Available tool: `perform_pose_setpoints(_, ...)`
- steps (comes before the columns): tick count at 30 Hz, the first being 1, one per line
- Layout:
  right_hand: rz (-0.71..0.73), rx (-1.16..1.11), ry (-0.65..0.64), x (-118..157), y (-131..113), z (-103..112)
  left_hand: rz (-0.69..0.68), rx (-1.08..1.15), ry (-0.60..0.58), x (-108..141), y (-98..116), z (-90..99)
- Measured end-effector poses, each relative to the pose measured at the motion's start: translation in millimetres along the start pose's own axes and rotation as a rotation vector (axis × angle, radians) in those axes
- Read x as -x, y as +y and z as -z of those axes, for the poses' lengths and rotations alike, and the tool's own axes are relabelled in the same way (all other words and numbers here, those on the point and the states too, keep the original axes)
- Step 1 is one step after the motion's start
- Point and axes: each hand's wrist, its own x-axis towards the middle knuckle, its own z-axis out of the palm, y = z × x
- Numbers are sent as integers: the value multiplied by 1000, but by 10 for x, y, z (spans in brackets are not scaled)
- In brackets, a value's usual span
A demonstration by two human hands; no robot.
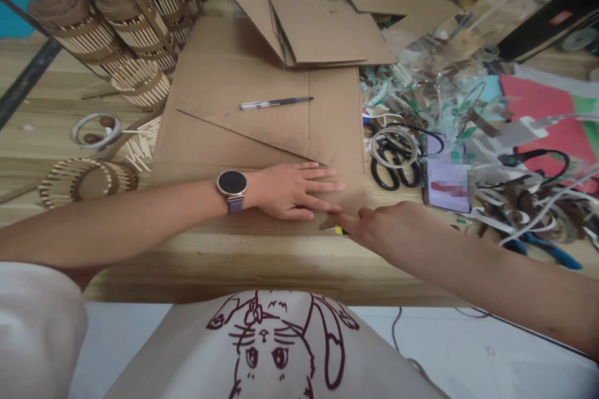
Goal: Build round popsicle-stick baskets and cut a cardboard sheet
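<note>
Across the middle of the table lies a large cardboard sheet (210,68) with a long dark slanting slit in it. My left hand (294,192) presses flat on the sheet's lower right part, fingers spread, just below the slit's right end. Fingers curled, my right hand (381,227) grips a utility knife (339,230) with a yellow part near its thin blade. The blade is at the sheet's near edge, pointing left, close to my left fingertips. Most of the knife's handle is hidden in my right hand. A pen (276,103) rests on the sheet above the slit.
Folded cardboard pieces (322,25) sit at the back. Round slatted stick structures (140,84) stand at the left beside loose sticks (140,146). At the right are black-handled scissors (386,168), tape rolls, a phone (447,177), cables and crumpled plastic scraps (407,100).
</note>
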Motion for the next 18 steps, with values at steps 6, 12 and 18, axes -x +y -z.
perform_pose_setpoints(6,12,34,13,37,42,-54,21,44,-3,6,-4,-3)
perform_pose_setpoints(12,-5,0,-17,32,42,25,36,54,-19,2,5,9)
perform_pose_setpoints(18,-16,-12,-89,47,71,32,7,48,22,5,5,2)
